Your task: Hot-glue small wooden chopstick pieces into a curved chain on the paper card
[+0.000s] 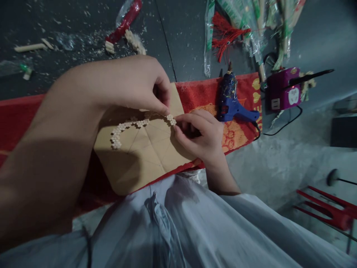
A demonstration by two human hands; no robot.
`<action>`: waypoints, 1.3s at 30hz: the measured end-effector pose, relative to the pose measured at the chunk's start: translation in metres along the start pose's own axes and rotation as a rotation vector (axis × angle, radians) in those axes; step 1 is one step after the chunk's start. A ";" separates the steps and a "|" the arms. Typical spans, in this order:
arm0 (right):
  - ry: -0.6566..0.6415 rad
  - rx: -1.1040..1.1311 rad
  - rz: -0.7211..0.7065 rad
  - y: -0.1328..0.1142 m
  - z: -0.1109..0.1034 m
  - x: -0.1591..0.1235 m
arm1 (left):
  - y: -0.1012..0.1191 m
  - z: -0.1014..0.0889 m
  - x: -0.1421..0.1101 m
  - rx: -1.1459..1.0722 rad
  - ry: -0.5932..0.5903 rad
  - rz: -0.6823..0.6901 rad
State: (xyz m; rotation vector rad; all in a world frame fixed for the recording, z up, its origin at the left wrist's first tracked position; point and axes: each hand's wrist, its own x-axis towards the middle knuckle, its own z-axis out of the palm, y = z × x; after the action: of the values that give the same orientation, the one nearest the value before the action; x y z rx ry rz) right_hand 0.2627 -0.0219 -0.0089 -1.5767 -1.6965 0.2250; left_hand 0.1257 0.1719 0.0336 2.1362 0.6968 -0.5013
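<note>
A tan cardboard sheet [150, 149] with thin drawn lines and a crease lies in front of me. On it runs a curved row of small pale flower-shaped pieces [118, 133], bending down at the left. My left hand [139, 83] reaches over the sheet, fingertips pinched together at the top of the row; whatever is between them is hidden. From the right, my right hand [200, 134] has thumb and index finger closed at the edge of a flower-shaped piece [171, 120], close to the left fingertips. Part of the row is covered by my left hand.
A blue glue gun [232, 108] rests on the red patterned cloth [195, 91], its cord trailing right. Beside it stands a purple power box [283, 89]. Wrapped sticks [252, 41], red tassels [224, 33], a red bag [125, 24] and scraps lie on the dark table [181, 26].
</note>
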 end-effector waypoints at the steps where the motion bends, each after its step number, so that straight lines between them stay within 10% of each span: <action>1: 0.002 0.003 0.004 0.000 0.000 0.000 | 0.000 0.000 0.000 -0.002 0.008 0.008; 39: 0.004 -0.032 -0.014 0.004 -0.001 -0.002 | 0.010 -0.003 -0.007 -0.051 0.003 0.028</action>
State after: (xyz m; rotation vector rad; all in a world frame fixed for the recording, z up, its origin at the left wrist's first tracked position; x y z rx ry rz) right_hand 0.2666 -0.0234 -0.0112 -1.5876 -1.7151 0.1883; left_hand 0.1270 0.1667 0.0448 2.0968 0.6738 -0.4610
